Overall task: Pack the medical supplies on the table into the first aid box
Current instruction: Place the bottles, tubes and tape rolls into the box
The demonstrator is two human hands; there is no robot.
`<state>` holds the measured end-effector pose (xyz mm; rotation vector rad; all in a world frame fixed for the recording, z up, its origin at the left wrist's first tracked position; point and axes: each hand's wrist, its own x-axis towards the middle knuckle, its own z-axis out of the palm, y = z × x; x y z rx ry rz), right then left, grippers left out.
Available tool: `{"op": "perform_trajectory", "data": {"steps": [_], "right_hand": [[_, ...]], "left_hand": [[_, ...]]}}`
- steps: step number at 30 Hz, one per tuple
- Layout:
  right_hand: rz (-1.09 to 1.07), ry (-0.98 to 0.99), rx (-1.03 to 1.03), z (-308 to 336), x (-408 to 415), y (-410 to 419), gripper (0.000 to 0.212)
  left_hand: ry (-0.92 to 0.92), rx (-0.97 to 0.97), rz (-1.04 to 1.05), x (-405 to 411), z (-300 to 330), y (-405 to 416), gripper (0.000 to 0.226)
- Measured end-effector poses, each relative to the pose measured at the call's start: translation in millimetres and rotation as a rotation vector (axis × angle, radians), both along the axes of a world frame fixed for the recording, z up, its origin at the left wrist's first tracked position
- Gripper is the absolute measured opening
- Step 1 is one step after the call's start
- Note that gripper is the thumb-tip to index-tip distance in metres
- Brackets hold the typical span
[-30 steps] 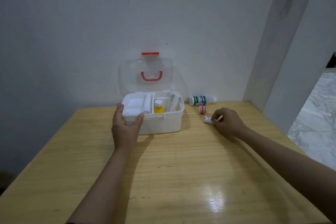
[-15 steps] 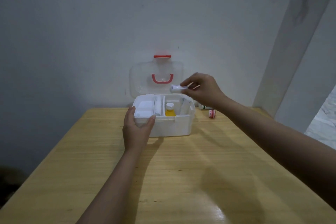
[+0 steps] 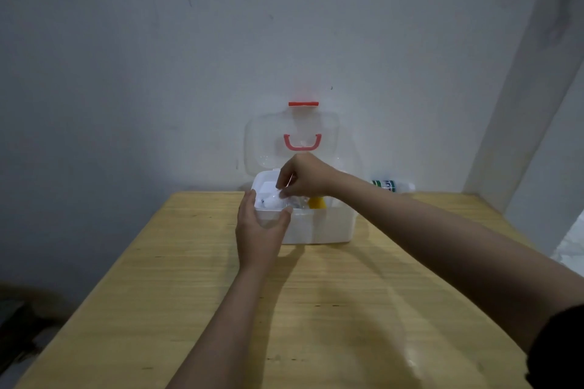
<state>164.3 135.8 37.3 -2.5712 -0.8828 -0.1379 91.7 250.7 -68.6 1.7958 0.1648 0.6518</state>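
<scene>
A white first aid box stands open at the far middle of the wooden table, its clear lid with a red handle upright against the wall. My left hand grips the box's front left corner. My right hand hovers over the box's left compartment, fingers pinched on a small white tube that dips into the box. A yellow bottle stands inside. A white bottle with a green label lies on the table to the right of the box, partly hidden by my right forearm.
The wall stands right behind the box. A pillar rises at the table's far right corner. The table's left edge drops to a dark floor.
My right hand picked the small white tube up from the table right of the box, carried it left over the box, and now lowers it into the left compartment. My left hand stays on the box.
</scene>
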Motion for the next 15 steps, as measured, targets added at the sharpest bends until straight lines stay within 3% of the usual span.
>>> {"op": "perform_trajectory", "data": {"steps": [8, 15], "right_hand": [[-0.176, -0.089, 0.28, 13, 10, -55, 0.017], [-0.418, -0.074, 0.477, -20, 25, -120, 0.016]], "left_hand": [[-0.011, 0.061, 0.044, 1, 1, 7, 0.08], [-0.002, 0.106, 0.123, -4, 7, 33, 0.077]]}}
